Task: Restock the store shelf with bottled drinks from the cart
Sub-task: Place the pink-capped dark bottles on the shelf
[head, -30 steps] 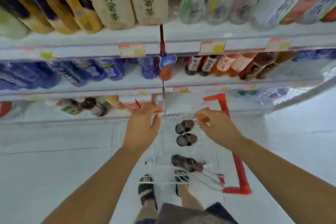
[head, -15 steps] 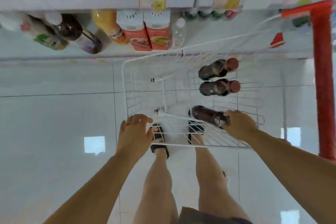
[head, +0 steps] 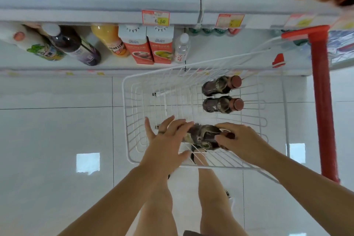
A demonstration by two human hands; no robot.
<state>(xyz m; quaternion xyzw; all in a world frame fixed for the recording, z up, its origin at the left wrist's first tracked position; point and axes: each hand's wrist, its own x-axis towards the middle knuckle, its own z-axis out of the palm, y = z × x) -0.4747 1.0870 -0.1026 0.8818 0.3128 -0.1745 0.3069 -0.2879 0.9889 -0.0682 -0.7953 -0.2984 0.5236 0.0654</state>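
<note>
A white wire cart basket (head: pixel 126 120) stands below me, against the shelf. Two dark bottles with red caps lie in it at the far right, one (head: pixel 220 85) behind the other (head: pixel 222 104). A third dark bottle (head: pixel 203 137) lies sideways over the near part of the basket. My right hand (head: pixel 237 141) is wrapped around its cap end. My left hand (head: pixel 168 140) rests on its other end with the fingers spread. The bottom shelf (head: pixel 57 68) holds bottles and cartons; the shelf above (head: pixel 76 13) holds blue and dark bottles.
The cart's red handle post (head: pixel 321 101) runs down the right side. Two orange cartons (head: pixel 145 46) and a small clear water bottle (head: pixel 181 48) stand on the bottom shelf just behind the basket. White tiled floor (head: pixel 57 140) lies to the left. My legs are under the basket.
My right hand has lifted the dark bottle off the basket floor and brought it left. My left hand has moved in from the basket's near edge onto the bottle's other end.
</note>
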